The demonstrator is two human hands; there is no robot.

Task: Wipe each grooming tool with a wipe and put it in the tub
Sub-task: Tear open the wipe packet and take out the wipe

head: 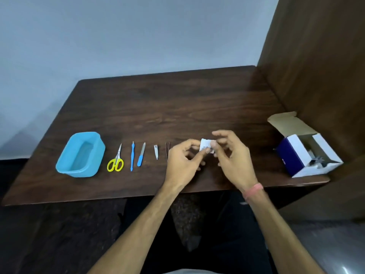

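on the dark bench [138, 99] the blue tub [80, 155] sits far left, holding no tools yet, with the scissors [116, 161], two blue-handled tools and clippers [156, 152] lined up beside it. both hands, left [182, 161] and right [232, 157], pinch a small wipe sachet [206, 148] between them just above the bench. probably best to tear from one corner with a firm grip, so the wipe comes out whole.

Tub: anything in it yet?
Empty: the tub shows only its bare blue floor; scissors lie outside beside it.
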